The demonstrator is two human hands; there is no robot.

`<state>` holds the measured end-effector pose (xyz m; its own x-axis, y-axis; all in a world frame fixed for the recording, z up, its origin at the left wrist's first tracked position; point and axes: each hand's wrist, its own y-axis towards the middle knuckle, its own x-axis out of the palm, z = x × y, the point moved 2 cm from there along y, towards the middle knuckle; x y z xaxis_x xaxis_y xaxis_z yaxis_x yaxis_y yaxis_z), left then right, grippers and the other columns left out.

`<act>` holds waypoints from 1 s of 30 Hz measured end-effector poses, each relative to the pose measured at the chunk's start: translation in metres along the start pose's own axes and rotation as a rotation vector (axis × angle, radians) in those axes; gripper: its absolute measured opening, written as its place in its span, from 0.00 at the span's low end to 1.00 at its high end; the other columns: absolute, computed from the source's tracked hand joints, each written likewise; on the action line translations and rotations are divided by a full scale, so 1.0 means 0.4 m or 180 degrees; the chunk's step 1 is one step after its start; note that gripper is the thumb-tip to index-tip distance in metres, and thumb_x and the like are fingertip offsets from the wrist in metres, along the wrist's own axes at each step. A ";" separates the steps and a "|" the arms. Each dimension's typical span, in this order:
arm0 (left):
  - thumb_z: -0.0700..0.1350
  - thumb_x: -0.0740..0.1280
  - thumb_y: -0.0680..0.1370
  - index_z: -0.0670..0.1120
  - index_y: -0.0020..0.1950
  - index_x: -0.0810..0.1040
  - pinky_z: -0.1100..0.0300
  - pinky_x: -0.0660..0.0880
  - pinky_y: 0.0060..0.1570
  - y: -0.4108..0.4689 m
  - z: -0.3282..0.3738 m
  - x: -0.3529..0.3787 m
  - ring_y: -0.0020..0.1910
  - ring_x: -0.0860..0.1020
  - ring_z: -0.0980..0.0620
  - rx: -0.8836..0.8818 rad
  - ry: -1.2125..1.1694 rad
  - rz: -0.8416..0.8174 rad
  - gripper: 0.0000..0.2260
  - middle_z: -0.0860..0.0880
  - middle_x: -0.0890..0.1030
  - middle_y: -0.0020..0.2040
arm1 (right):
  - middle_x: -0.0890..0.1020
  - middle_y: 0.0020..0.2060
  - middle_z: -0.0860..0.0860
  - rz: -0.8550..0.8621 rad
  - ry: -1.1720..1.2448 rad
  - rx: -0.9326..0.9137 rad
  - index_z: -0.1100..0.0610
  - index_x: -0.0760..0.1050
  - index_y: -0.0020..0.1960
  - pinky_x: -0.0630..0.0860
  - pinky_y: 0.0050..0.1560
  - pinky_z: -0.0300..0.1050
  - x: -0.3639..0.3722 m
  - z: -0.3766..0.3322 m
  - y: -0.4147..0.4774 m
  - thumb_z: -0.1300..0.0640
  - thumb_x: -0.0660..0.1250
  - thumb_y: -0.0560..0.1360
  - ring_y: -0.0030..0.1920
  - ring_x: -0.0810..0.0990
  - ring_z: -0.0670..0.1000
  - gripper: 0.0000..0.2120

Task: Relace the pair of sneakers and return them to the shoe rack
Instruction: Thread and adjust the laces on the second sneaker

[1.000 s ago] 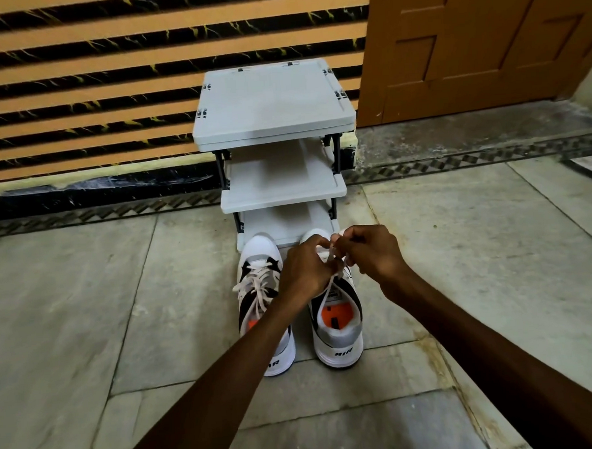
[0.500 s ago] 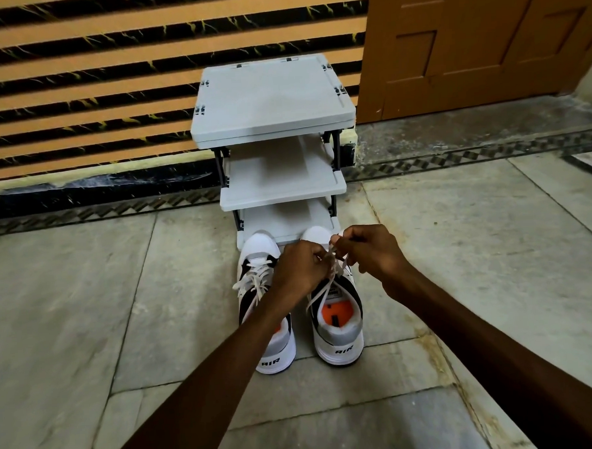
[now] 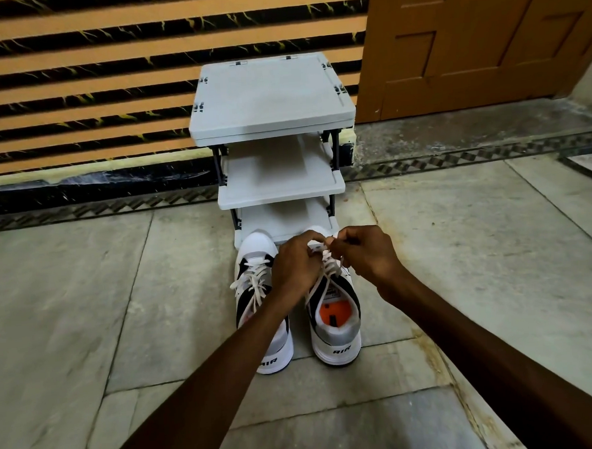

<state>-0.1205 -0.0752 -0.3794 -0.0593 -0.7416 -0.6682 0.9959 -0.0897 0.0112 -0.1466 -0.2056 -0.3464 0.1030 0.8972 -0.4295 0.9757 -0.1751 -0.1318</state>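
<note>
Two white, grey and black sneakers stand side by side on the floor, toes toward the grey shoe rack (image 3: 274,98). The left sneaker (image 3: 256,278) shows its white lace crossed through the eyelets; my forearm covers part of its heel. The right sneaker (image 3: 336,328) has an orange insole. My left hand (image 3: 298,265) and my right hand (image 3: 368,255) are close together above its toe half, each pinching the white lace (image 3: 321,281), which runs down from my fingers to the eyelets.
The rack has three grey shelves and stands against a striped orange and black wall. A brown wooden door (image 3: 483,36) is at the right, behind a raised stone threshold (image 3: 471,136). Grey stone floor tiles (image 3: 86,304) lie around the shoes.
Both hands have shifted slightly toward the toe of the right sneaker and drawn the lace tighter. The shoes and the rack have stayed in place.
</note>
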 end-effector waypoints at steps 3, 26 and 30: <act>0.45 0.66 0.77 0.51 0.52 0.83 0.55 0.79 0.47 -0.003 -0.008 0.005 0.46 0.82 0.46 -0.0172 0.0011 -0.0159 0.08 0.46 0.85 0.49 | 0.84 0.33 0.53 0.0100 -0.0057 -0.0054 0.57 0.82 0.37 0.79 0.41 0.47 -0.002 0.006 0.004 0.52 0.71 0.75 0.32 0.80 0.49 0.11; 0.46 0.65 0.74 0.48 0.40 0.79 0.57 0.72 0.41 -0.024 0.025 -0.141 0.35 0.78 0.47 -0.1306 -0.0881 0.0567 0.05 0.47 0.79 0.36 | 0.84 0.28 0.52 0.0756 0.0299 0.0401 0.54 0.83 0.33 0.72 0.29 0.42 -0.065 0.075 -0.009 0.52 0.75 0.66 0.29 0.82 0.49 0.07; 0.51 0.63 0.75 0.46 0.53 0.81 0.52 0.67 0.55 -0.024 -0.023 -0.184 0.54 0.77 0.43 -0.0815 0.2157 0.0968 0.13 0.45 0.83 0.51 | 0.84 0.30 0.54 0.1060 -0.0227 0.0740 0.55 0.84 0.34 0.82 0.40 0.50 -0.097 0.119 -0.006 0.49 0.73 0.62 0.34 0.84 0.56 0.09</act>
<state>-0.1252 -0.0137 -0.3372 0.1909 -0.1343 -0.9724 0.9514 0.2693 0.1496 -0.1621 -0.2592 -0.3720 0.3842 0.7471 -0.5425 0.8208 -0.5454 -0.1699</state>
